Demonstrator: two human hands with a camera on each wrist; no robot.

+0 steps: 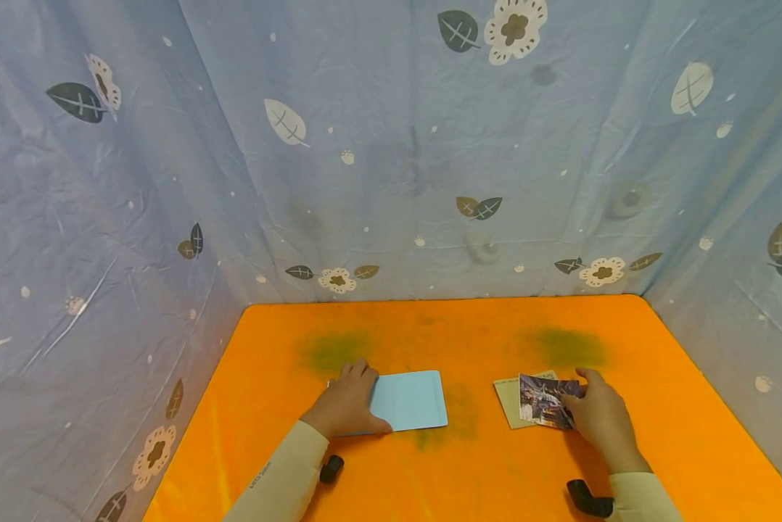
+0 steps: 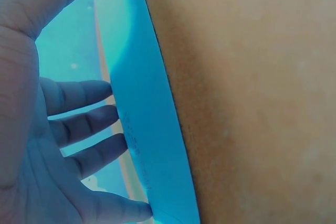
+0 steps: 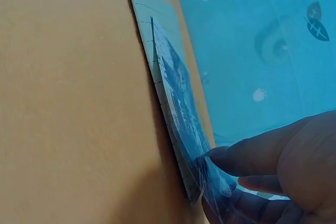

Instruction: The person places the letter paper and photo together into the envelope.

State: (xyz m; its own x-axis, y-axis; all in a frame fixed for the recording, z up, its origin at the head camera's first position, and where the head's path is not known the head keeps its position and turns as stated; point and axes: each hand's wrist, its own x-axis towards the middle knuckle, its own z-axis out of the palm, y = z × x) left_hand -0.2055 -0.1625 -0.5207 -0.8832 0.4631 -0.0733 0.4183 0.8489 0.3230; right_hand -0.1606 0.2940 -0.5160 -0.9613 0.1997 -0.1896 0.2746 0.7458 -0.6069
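A light blue rectangular piece (image 1: 409,400), like an envelope or card, lies flat on the orange table. My left hand (image 1: 348,406) rests over its left end, the thumb by the near edge and the fingers by the far edge. In the left wrist view those fingers are nearly straight and touch the rim of the blue piece (image 2: 152,108). Between thumb and fingers my right hand (image 1: 601,417) pinches the right end of a picture card (image 1: 540,400), which seems to have a clear plastic sleeve. Under it lies a pale yellowish paper (image 1: 505,400) with dashed lines.
The orange table (image 1: 456,478) has greenish smudges and rounded far corners. A bluish curtain (image 1: 391,181) with leaf and flower prints stands behind it and at both sides. Black wrist mounts (image 1: 590,500) are on both wrists.
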